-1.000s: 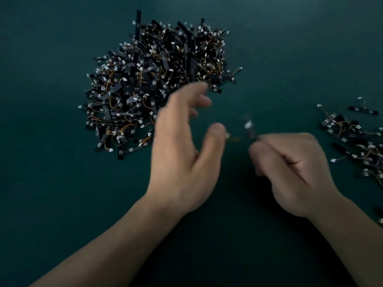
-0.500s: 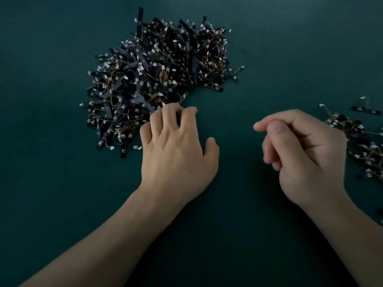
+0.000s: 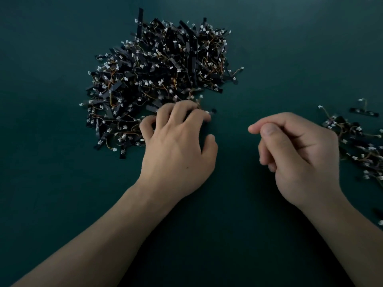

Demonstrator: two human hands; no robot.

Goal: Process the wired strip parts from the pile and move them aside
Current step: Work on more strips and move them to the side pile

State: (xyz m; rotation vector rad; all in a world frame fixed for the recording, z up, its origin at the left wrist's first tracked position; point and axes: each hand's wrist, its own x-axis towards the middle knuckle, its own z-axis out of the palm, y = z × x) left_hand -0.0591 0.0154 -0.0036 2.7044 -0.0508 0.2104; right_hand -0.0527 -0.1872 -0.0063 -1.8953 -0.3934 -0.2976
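Pick step: left hand [image 3: 178, 150] claws near edge of pile [image 3: 161, 69], grasp unclear; right hand [image 3: 300, 158] clenched, empty. Next: pinch, lift clear.

matt dark-green table top [image 3: 62, 193], smooth – pile [image 3: 157, 79] of matt blk strips, white plastic connectors, thin orange wires

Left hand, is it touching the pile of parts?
Touching. The head view shows the left hand, fingers curled, digging into the near edge of the pile.
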